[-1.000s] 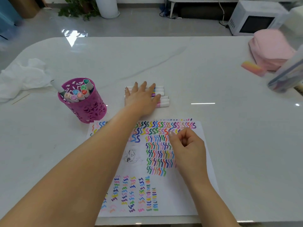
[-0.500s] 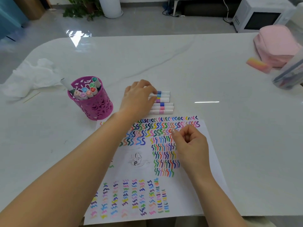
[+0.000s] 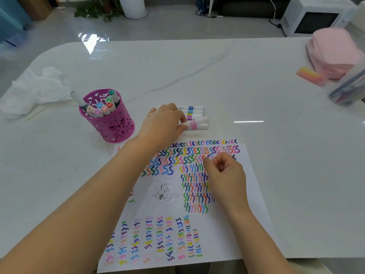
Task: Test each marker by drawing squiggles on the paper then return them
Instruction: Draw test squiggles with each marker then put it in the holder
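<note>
Left hand (image 3: pixel 164 123) curls round markers (image 3: pixel 195 116) twelve o'clock from the paper (image 3: pixel 158 209) — lift one cleanly; right hand (image 3: pixel 225 175) fisted, seemingly empty.

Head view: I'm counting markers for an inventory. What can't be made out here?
- Loose markers, head view: left hand curls over their left ends; count unclear.
- Cupped markers, head view: pink cup wall hides the barrels; only caps show.
- Clear container, head view: blurred, cut off by the right edge; contents unreadable.
- Pencil sketch on the paper, head view: too faint to identify.
</note>
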